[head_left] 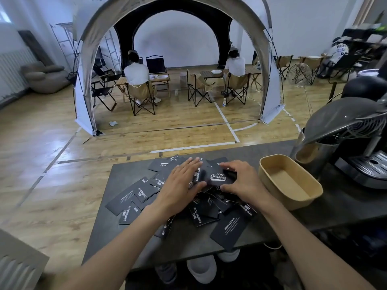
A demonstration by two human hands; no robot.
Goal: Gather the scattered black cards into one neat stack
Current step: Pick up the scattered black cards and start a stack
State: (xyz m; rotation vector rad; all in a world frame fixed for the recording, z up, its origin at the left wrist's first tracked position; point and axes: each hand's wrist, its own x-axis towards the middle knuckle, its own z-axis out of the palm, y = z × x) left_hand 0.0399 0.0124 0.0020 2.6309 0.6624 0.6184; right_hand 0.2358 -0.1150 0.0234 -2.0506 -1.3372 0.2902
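Left hand (180,185) lies flat on scattered black cards (127,201), right hand (243,182) pinches a few, beside a tan box (303,198).

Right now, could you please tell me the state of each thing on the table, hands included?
Black cards: scattered, overlapping, unstacked.
Bundle: gathered, gripped.
Left hand: flat, fingers straight, pressing on the pile.
Right hand: curled round the bundle.
Wooden tray: upright, no cards inside.

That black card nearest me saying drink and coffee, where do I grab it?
Pinch the DRINK&COFFEE card by its near corner, coming from the table's front edge. It lies flat, and that corner seems to reach the edge, letting a thumb slip underneath.
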